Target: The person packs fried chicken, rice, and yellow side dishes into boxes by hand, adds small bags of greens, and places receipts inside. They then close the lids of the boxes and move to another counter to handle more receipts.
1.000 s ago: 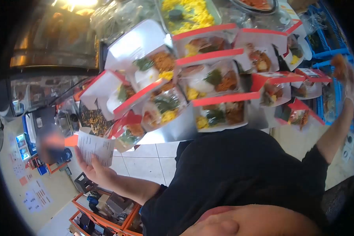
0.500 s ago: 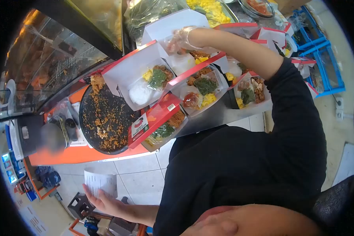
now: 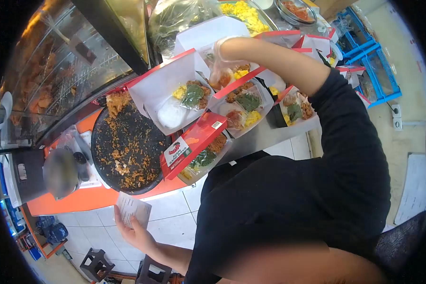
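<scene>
My right hand [image 3: 221,61], in a clear plastic glove, reaches down into an open white box with yellow egg [image 3: 241,72] in it. Its fingers are at a small packet of red sauce [image 3: 225,78] over the rice; the fingertips are partly hidden. To the left, another open box [image 3: 146,92] holds wrapped rice [image 3: 171,115], egg and a leafy green portion [image 3: 193,96] with brown fried food. A box just in front carries a similar sauce packet [image 3: 235,119]. Down at the lower left, my left hand [image 3: 136,234] grips a printed paper slip [image 3: 132,209] between thumb and fingers.
A black round tray [image 3: 128,156] with brown crumbs sits on the orange counter [image 3: 57,201]. A glass display case [image 3: 75,57] stands at the left. Behind the boxes are a tray of egg [image 3: 251,16] and a bowl [image 3: 296,10]; blue crates [image 3: 371,61] are at the right.
My right hand has moved down and slightly right into the box, bringing the red sauce packet over the rice. My left hand and the slip have shifted right and slightly up in the view.
</scene>
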Tool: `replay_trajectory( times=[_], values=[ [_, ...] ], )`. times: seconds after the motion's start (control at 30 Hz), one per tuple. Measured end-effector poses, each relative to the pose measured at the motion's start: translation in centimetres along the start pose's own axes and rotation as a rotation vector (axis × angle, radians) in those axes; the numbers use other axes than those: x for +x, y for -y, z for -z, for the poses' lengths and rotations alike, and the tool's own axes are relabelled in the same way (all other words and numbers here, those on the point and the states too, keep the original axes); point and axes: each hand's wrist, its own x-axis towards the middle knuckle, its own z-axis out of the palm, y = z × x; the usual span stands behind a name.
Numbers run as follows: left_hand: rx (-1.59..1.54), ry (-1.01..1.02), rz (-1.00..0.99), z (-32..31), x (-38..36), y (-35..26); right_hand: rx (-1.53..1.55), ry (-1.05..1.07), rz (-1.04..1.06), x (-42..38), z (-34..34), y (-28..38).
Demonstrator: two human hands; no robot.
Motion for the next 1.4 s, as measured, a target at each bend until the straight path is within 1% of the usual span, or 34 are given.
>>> replay_trajectory(
  times=[0.03, 0.07, 0.1, 0.17, 0.27, 0.3, 0.37, 0.5, 0.53, 0.6, 0.63, 0.67, 0.73, 0.77, 0.8, 0.87, 0.9, 0.97, 1.0, 1.07, 1.1, 1.17, 1.2, 1.23, 1.27, 1.3, 1.33, 1.4],
  values=[
    [0.008, 0.010, 0.006, 0.0, 0.1, 0.2, -0.044, 0.080, 0.100, -0.6, -0.7, 0.6],
    [0.062, 0.027, -0.046, -0.1, 0.2, 0.3, -0.089, 0.158, 0.201, -0.8, -1.2, 0.8],
    [0.112, 0.039, -0.098, -0.3, 0.3, 0.4, -0.088, 0.164, 0.200, -0.5, -1.7, 0.9],
    [0.089, 0.047, -0.100, -0.5, 0.5, 0.6, -0.170, -0.034, 0.226, 2.1, -3.4, 0.7],
    [0.031, 0.052, -0.083, -0.5, 0.0, 0.8, -0.297, -0.184, 0.534, 19.1, -9.5, -3.4],
    [-0.004, 0.057, -0.069, -0.5, -0.1, 0.8, -0.297, -0.185, 0.532, 18.7, -9.3, -3.5],
    [0.011, 0.062, -0.065, -0.3, -0.4, 1.1, -0.249, -0.136, 0.374, 15.4, -7.8, -4.1],
    [0.041, 0.052, -0.065, -0.5, -0.9, 0.8, -0.153, -0.050, 0.070, 5.8, -2.7, -4.5],
    [0.043, 0.045, -0.058, -0.5, -1.0, 0.9, -0.158, -0.047, 0.078, 3.6, -2.0, -4.4],
    [0.016, 0.048, -0.033, -0.4, -1.1, 0.9, 0.107, -0.325, 0.292, 0.2, -1.4, -4.2],
    [0.023, 0.045, -0.025, -0.2, -1.2, 0.9, 0.002, -0.410, 0.252, 0.4, -1.0, -3.6],
    [0.033, 0.044, -0.027, -0.2, -1.5, 0.9, 0.002, -0.403, 0.260, 0.3, -1.1, -3.8],
    [0.044, 0.044, -0.024, 0.0, -1.8, 1.1, 0.183, -0.470, 0.329, 0.4, -1.0, -4.6],
    [0.037, 0.043, -0.016, 0.1, -1.9, 1.2, -0.277, -0.320, 0.415, 2.1, 0.3, -4.8],
    [0.030, 0.043, -0.010, 0.2, -1.9, 1.3, -0.276, -0.319, 0.415, 2.7, -0.2, -5.4],
    [0.054, 0.039, -0.015, 0.4, -2.0, 1.5, 0.629, -0.187, 0.252, 3.9, -2.4, -6.5],
    [0.076, 0.037, -0.021, 0.5, -2.1, 1.5, 0.630, -0.191, 0.250, 5.0, -3.5, -6.8],
    [0.048, 0.029, -0.013, 0.5, -2.4, 1.2, 0.028, -0.454, 0.134, 6.9, -4.7, -7.0],
    [0.024, 0.018, 0.005, 0.5, -2.5, 1.1, 0.024, -0.458, 0.133, 4.9, -3.5, -5.4],
    [0.044, 0.016, 0.011, 0.5, -2.7, 1.0, 0.198, 0.094, -0.081, 1.3, -1.9, -2.0],
    [0.072, 0.023, 0.010, 0.6, -2.6, 0.9, 0.202, 0.098, -0.083, 1.5, -2.6, -1.4],
    [0.104, 0.035, 0.005, 0.2, -2.6, 0.9, -0.246, -0.012, 0.049, 2.8, -5.4, -0.7],
    [0.128, 0.036, 0.003, -0.1, -2.6, 0.9, -0.245, -0.015, 0.045, 5.7, -6.8, -1.5],
    [0.125, 0.036, 0.000, -0.2, -2.6, 1.0, -0.385, 0.097, 0.082, 10.3, -7.9, -3.0],
    [0.078, 0.033, 0.021, -0.2, -2.7, 1.1, -0.529, 0.212, 0.121, 12.7, -8.2, -3.8],
    [0.030, 0.026, 0.041, 0.0, -2.9, 1.2, -0.050, -0.035, 0.102, 6.1, -5.4, -3.3],
    [0.028, 0.020, 0.038, 0.2, -3.0, 1.3, -0.051, -0.041, 0.106, 3.3, -3.6, -3.9],
    [0.210, 0.012, -0.021, 0.8, -3.0, 1.5, 0.420, -0.167, 0.310, 0.5, -1.7, -5.2]
  ],
)
